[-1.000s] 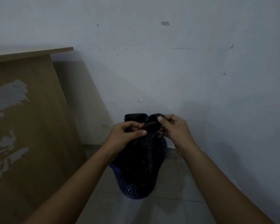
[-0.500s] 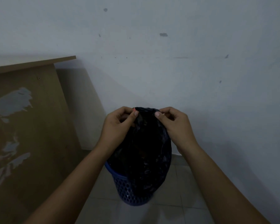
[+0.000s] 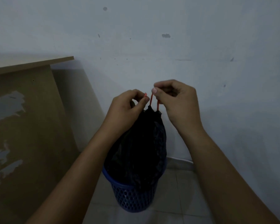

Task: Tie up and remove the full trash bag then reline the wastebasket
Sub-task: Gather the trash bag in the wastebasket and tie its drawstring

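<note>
A full black trash bag [image 3: 141,143] stands in a blue mesh wastebasket [image 3: 132,198] on the tiled floor by the wall. Its mouth is gathered narrow at the top, and thin red drawstrings [image 3: 154,101] come out of it. My left hand [image 3: 128,105] pinches a red string end at the bag's top left. My right hand [image 3: 176,101] pinches a red loop just above the gathered mouth. The bag is stretched tall above the basket's rim.
A worn brown wooden desk [image 3: 27,120] with peeled patches stands close on the left. A pale wall [image 3: 168,46] rises right behind the basket. Light floor tiles [image 3: 176,207] lie around the basket.
The bag's mouth has been drawn closed and pulled upward. The red drawstrings, hidden before, now show between my fingers. Both hands have risen, the right one higher.
</note>
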`<state>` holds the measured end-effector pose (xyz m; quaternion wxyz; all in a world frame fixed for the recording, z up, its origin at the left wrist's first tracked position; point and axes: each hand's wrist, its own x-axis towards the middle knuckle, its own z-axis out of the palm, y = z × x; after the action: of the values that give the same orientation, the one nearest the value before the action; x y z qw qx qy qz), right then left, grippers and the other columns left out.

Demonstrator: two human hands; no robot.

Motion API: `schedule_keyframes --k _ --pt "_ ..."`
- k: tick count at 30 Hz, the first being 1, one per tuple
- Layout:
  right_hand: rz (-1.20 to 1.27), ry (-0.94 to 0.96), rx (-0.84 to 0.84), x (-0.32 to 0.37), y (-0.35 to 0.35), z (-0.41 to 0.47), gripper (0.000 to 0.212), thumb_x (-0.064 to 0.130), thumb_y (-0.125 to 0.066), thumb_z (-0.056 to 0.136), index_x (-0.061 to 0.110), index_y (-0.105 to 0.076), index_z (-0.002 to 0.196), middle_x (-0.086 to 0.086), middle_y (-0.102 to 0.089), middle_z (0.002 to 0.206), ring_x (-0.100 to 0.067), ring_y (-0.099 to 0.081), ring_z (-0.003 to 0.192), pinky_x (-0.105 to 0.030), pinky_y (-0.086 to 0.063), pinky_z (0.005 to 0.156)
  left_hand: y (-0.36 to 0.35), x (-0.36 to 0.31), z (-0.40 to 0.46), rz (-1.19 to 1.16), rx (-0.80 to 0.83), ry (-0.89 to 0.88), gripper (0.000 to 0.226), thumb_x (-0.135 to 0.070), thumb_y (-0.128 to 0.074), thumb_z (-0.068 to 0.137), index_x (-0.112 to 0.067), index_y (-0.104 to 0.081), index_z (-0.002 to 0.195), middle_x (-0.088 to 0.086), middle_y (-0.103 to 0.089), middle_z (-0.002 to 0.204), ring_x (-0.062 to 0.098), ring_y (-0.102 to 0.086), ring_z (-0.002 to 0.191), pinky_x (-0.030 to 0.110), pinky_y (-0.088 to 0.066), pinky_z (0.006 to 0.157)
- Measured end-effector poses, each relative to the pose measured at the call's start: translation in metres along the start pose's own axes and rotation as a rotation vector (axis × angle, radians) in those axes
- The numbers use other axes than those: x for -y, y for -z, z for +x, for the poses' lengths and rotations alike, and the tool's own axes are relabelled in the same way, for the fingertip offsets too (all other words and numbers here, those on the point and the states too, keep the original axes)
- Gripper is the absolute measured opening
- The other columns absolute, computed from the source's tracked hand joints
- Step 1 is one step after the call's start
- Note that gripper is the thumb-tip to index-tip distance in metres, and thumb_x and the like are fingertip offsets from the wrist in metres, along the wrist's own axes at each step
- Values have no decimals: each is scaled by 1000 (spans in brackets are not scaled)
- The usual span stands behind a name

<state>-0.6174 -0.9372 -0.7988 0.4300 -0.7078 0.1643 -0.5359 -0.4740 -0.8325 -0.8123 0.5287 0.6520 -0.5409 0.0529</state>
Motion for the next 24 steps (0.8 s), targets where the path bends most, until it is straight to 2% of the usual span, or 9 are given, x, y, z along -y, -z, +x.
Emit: schedule_keyframes --k 4,10,16,19,22,24 --pt "54 -39 51 9 -10 29 22 4 -78 93 13 -79 113 1 -81 98 -8 -77 97 -20 -60 89 11 -12 36 17 -4 19 11 -31 -63 103 -25 -72 100 -11 -72 90 14 -67 70 33 -56 62" --pt "112 -92 23 47 -20 74 21 3 -79 92 11 -79 111 -2 -81 99 -12 -78 97 -28 -62 92 45 -48 91 191 9 -54 14 -30 -63 104 -21 -74 103 -14 -71 95 14 -64 75 15 -47 65" --pt "100 -16 -22 115 -31 125 19 5 -78 93 12 -78 110 -1 -80 98 -11 -78 96 -34 -64 94 85 -94 143 242 -87 -112 16 -30 -62 104 -21 -75 103 -15 -71 93 5 -66 77 8 -46 65" --pt "71 -18 -14 126 -38 133 17 9 -79 93 17 -78 108 2 -79 98 -10 -77 97 -36 -63 95 100 -105 155 309 -31 -91 20 -28 -57 105 -20 -75 108 -15 -70 95 2 -66 79 8 -44 67" --pt "51 -42 -5 123 -42 127 18 10 -79 92 20 -78 107 9 -78 98 -3 -74 97 -26 -60 90 107 -102 149 344 60 -82 21 -23 -56 106 -20 -74 115 -15 -68 97 -2 -64 80 2 -41 66" --pt "76 -64 14 118 -43 119 21 9 -78 92 22 -78 109 10 -77 100 -4 -74 99 -31 -61 93 106 -96 140 325 63 -79 18 -26 -60 105 -21 -74 115 -16 -69 100 -3 -61 76 1 -40 65"
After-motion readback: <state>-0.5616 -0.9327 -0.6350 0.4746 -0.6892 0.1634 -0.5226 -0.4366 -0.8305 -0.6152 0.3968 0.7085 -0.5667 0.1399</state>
